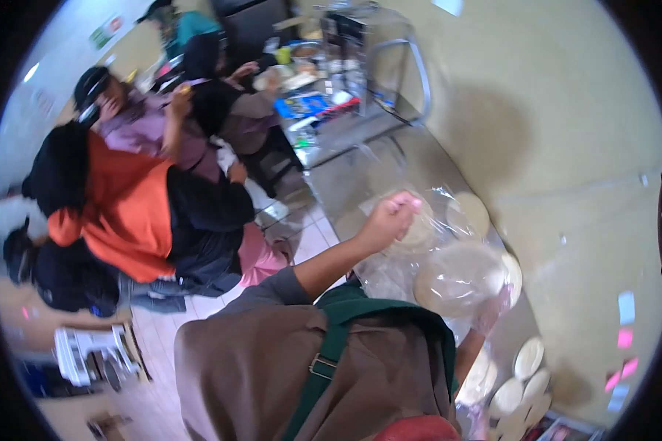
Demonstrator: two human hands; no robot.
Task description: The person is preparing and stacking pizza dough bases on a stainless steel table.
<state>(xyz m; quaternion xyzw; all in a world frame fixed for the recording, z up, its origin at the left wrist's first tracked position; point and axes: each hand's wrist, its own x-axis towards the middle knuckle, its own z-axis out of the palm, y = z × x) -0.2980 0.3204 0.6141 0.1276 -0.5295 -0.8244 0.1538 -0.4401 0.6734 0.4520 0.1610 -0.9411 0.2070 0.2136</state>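
Note:
Clear plastic film (380,270) spreads across the table in front of me. My left hand (391,220) is raised above it with fingers closed, seemingly pinching the film. A pale round flatbread (425,231) lies beneath that hand, and a larger disc (452,281) shows through the shiny plastic. My right hand (496,311), in what looks like a clear glove, is at the wall side of the table. Its fingers meet the edge of another pale flatbread (512,278), which overlaps the table's edge. Motion blur and glare hide the exact grip.
More flatbreads (507,397) lie along the table (336,187) to my right. A gloved hand (477,421) shows at the bottom edge. Several people, one in an orange top (127,204), are on the left. A clear box (345,60) stands at the far end; a wall (562,138) borders the table.

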